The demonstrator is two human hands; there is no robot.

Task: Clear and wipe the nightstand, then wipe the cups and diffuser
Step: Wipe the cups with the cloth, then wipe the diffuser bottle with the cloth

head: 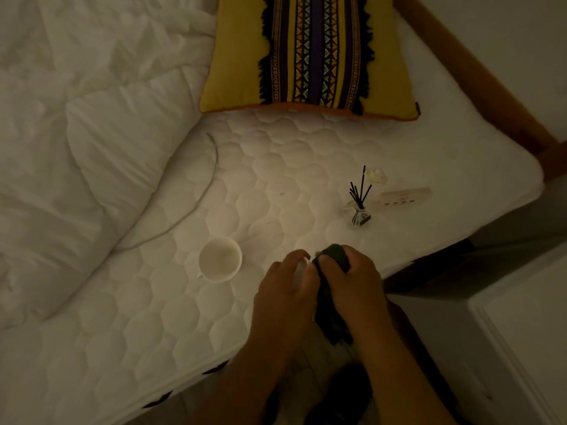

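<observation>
My left hand (pixel 285 283) grips a white cup (pixel 302 269), mostly hidden by the fingers, over the mattress near its front edge. My right hand (pixel 349 280) presses a dark green cloth (pixel 334 256) against that cup; the cloth hangs down between my wrists. A second white cup (pixel 219 259) stands upright on the mattress to the left, apart from my hands. The reed diffuser (pixel 359 207), a small glass bottle with dark sticks, stands on the mattress beyond my right hand.
A white quilted mattress (pixel 171 317) fills the view, with a duvet (pixel 76 154) bunched at left and a yellow patterned cushion (pixel 310 53) at the top. A white cable (pixel 202 191) curves across the mattress. A power strip (pixel 405 196) and small white object (pixel 376 175) lie near the diffuser. The white nightstand (pixel 521 332) is at right.
</observation>
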